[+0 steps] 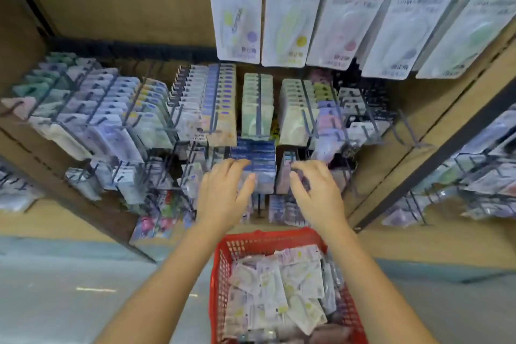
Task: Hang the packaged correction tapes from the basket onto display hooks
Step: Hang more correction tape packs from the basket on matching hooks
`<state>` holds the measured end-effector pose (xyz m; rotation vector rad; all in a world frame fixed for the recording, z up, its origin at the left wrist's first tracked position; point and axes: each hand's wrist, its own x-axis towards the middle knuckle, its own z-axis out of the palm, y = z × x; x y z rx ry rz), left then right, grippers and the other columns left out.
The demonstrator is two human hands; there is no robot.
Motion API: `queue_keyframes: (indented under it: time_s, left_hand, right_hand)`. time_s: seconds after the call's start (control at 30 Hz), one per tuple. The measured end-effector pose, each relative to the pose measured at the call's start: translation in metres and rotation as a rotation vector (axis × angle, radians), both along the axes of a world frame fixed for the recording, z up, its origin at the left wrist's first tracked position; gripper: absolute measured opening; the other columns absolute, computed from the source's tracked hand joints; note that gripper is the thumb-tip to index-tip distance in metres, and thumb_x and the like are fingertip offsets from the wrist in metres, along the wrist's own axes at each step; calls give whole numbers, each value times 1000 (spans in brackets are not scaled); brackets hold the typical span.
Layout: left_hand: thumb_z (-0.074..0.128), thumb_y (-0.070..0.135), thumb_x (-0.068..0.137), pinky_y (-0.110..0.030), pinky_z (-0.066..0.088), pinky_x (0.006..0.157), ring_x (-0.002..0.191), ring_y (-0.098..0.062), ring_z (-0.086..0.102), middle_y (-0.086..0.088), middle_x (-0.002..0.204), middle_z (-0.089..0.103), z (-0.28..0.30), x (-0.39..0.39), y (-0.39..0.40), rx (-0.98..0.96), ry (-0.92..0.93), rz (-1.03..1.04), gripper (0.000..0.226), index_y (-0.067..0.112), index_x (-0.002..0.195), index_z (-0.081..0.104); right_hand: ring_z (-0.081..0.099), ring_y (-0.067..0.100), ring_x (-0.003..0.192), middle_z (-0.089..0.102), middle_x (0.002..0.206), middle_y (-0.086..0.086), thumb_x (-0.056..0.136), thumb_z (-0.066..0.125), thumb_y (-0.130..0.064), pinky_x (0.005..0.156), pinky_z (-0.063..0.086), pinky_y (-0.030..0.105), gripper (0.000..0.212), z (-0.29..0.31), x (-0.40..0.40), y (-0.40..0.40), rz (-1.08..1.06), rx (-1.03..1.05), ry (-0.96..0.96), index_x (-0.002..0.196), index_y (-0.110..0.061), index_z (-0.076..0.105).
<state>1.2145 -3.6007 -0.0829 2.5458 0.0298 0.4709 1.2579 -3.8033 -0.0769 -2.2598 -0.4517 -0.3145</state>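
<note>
Brown pegboard wall bristles with thin wire hooks bearing glossy flat packs. Below it, a red plastic lattice basket holds loose packaged correction tapes. Above the basket, left hand spreads on blue packs; right hand pinches a hanging pack.

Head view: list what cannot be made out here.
- Print on the hanging packs: blurred.
- Right hand: grip unclear; fingers overlap purple packs.
- Left hand covers part of the blue packs.
- Red basket: near end cut off by bottom edge.

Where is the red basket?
The red basket sits at the bottom middle of the head view, between the person's forearms, below the display hooks.
</note>
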Motion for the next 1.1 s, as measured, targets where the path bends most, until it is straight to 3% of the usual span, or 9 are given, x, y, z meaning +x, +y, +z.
queue_keyframes:
  time_s: [0.13, 0.27, 0.4, 0.5, 0.63, 0.77, 0.87, 1.0, 1.1]
  left_hand:
    - [36, 51, 97, -49, 54, 81, 98, -40, 66, -17, 107, 68, -125, -29, -16, -20, 327, -16, 60, 7, 120, 70]
    - [46, 47, 95, -46, 59, 71, 88, -42, 70, -21, 100, 68, -248, -76, -33, -63, 536, -35, 53, 2, 108, 72]
    - [28, 74, 95, -58, 49, 103, 128, -48, 54, -29, 143, 52, -325, -114, -45, -126, 759, -41, 92, 0, 143, 56]
    - [24, 85, 72, -48, 27, 121, 150, -38, 32, -20, 164, 31, -339, -118, -51, -224, 967, 115, 114, 13, 160, 33]
    - [45, 74, 93, -47, 25, 121, 151, -36, 32, -13, 167, 28, -358, -116, -56, -335, 1102, 149, 91, 24, 165, 21]
    - [57, 66, 93, -46, 32, 117, 146, -34, 39, -14, 160, 39, -366, -119, -66, -420, 996, 189, 84, 23, 161, 31]
    - [64, 57, 96, -41, 35, 113, 143, -27, 39, -8, 155, 44, -366, -108, -84, -517, 942, 164, 74, 29, 159, 35]
    - [76, 46, 90, -40, 49, 98, 119, -28, 57, -11, 128, 57, -376, -88, -108, -585, 927, 257, 73, 27, 152, 43]
    - [82, 47, 85, -38, 52, 94, 111, -28, 64, -7, 118, 63, -382, -78, -117, -693, 976, 453, 83, 21, 150, 38]
  right_hand:
    - [63, 26, 85, 65, 100, 6, 96, 54, -26, 76, 52, 41, 23, -118, -25, -37, -106, -93, 254, 102, -12, 72]
    - [59, 20, 85, 64, 100, 3, 98, 60, -38, 80, 49, 36, 32, -231, -51, -62, -54, -196, 775, 114, -11, 68]
    - [55, 18, 107, 54, 119, 0, 94, 68, -45, 81, 42, 29, 53, -314, -77, -67, -74, -210, 1112, 133, -11, 54]
    - [54, 23, 127, 53, 139, 7, 92, 70, -49, 98, 44, 32, 66, -348, -81, -59, -78, -271, 1115, 141, -9, 52]
    - [49, 33, 130, 56, 135, 10, 78, 63, -71, 107, 38, 43, 76, -373, -74, -47, -5, -461, 1040, 132, -17, 63]
    - [48, 31, 123, 52, 127, 11, 81, 80, -47, 98, 44, 42, 56, -369, -85, -58, -130, -423, 881, 123, -14, 63]
    - [51, 35, 109, 51, 116, 16, 74, 88, -43, 86, 45, 42, 64, -361, -103, -86, -272, -449, 772, 114, -4, 56]
    - [52, 24, 99, 39, 116, 3, 75, 90, -35, 73, 34, 28, 68, -358, -111, -101, -216, -386, 998, 118, -5, 47]
    - [53, 19, 94, 47, 114, 2, 75, 90, -33, 62, 34, 23, 65, -358, -105, -99, -242, -259, 1066, 117, -12, 46]
